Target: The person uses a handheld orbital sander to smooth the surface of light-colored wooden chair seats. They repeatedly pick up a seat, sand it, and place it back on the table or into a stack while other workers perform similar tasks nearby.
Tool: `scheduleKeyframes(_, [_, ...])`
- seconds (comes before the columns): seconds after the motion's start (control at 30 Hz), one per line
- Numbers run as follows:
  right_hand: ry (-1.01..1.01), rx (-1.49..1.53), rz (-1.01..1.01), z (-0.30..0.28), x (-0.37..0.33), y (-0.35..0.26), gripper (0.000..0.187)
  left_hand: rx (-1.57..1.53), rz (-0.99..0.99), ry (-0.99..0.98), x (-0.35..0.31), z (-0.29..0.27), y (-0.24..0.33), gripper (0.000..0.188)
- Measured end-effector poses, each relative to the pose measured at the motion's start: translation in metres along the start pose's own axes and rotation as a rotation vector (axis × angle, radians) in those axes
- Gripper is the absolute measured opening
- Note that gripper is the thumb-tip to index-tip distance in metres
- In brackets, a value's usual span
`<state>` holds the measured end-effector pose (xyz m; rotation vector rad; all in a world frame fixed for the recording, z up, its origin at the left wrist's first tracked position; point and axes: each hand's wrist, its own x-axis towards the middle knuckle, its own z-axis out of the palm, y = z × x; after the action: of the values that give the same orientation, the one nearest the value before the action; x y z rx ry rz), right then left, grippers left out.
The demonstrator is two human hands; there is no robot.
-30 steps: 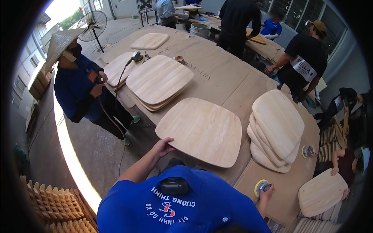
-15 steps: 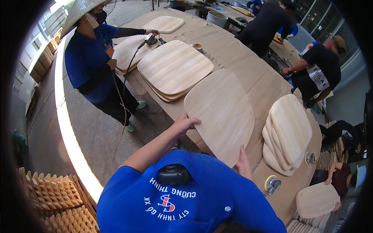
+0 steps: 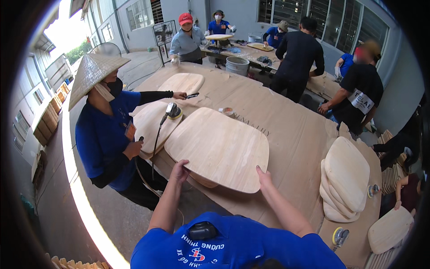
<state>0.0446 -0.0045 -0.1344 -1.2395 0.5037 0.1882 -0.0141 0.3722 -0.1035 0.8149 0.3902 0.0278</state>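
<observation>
Between my two hands is a pale wooden board [image 3: 220, 150] with rounded corners. My left hand [image 3: 180, 171] grips its near left corner, and my right hand [image 3: 264, 178] holds the near right corner with the thumb on top. The board lies over a stack of similar boards [image 3: 202, 180], mostly hidden beneath it; whether it rests fully on them I cannot tell. Just left of it, an orbital sander [image 3: 173, 110] stands on another board [image 3: 152, 121], in front of a co-worker in a conical hat, whose hand [image 3: 180, 95] holds a small dark item.
Brown cardboard [image 3: 291, 148] covers the large table. To the right stands a leaning stack of boards [image 3: 345, 175], with two more sanders [image 3: 340, 236] near it. A tape roll [image 3: 227, 111] lies beyond my board. Several people work around the tables, one holding a board [image 3: 390, 229] at right.
My hands have carried the board leftward from the open cardboard onto the stack's place, and it now lies flatter. The co-worker's hand has left the sander and holds a dark item.
</observation>
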Motion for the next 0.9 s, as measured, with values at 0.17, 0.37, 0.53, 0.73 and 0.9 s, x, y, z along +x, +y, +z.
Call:
scheduleKeyframes(0.17, [-0.077, -0.189, -0.013, 0.083, 0.016, -0.001, 0.042, -0.231, 0.122, 0.271, 0.063, -0.034, 0.024, 0.043])
scheduleKeyframes(0.37, [-0.481, -0.649, 0.069, 0.079, -0.03, -0.059, 0.041, 0.49, 0.414, 0.597, 0.085, -0.027, 0.028, 0.064])
scheduleKeyframes(0.53, [-0.811, -0.486, -0.741, 0.056, -0.152, -0.191, 0.05, 0.68, 0.37, 0.42, 0.052, 0.068, -0.007, 0.068])
scheduleKeyframes(0.73, [-1.283, -0.16, -1.325, -0.03, -0.3, -0.295, 0.05, 0.777, 0.199, -0.174, 0.005, 0.2, -0.11, 0.047])
scheduleKeyframes(0.9, [-1.167, -0.068, -1.439, -0.092, -0.33, -0.316, 0.048, 1.02, 0.053, -0.592, -0.046, 0.273, -0.203, 0.044])
